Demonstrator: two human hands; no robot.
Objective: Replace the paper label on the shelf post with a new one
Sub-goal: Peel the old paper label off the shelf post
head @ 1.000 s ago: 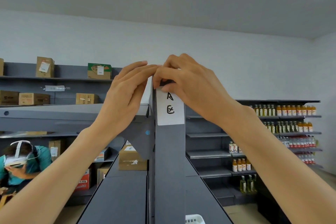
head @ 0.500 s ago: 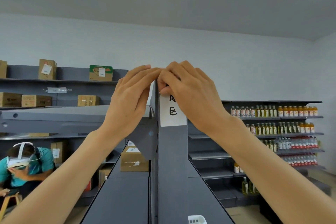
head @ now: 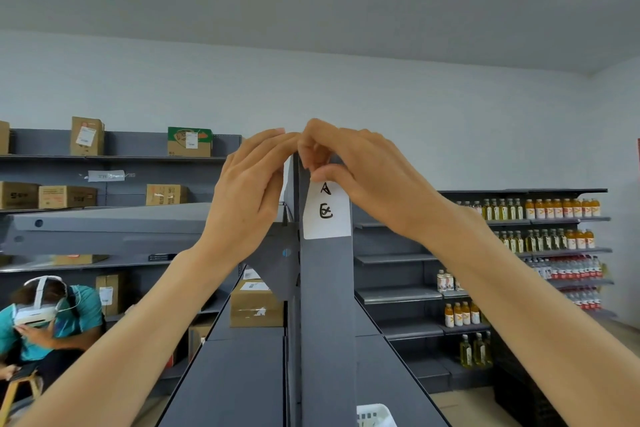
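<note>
A white paper label point(head: 327, 215) with black handwritten marks sits on the front face of the grey shelf post point(head: 328, 315), near the post's top. My right hand point(head: 367, 177) pinches the label's upper edge between thumb and fingers. The label's top left corner is pulled away and looks narrowed. My left hand point(head: 249, 194) reaches to the post's top from the left, fingertips touching the post's top corner beside my right fingers. What the left fingertips hold is hidden.
Grey shelves run down both sides of the post. A cardboard box point(head: 255, 305) sits on the left shelf. Bottles point(head: 540, 210) fill shelves at the right. A seated person with a white headset point(head: 38, 315) is at lower left. A white basket point(head: 375, 414) shows at the bottom.
Both hands stay at the post's top. The right thumb has shifted up, uncovering the upper mark, and the label's top left corner now peels off the post.
</note>
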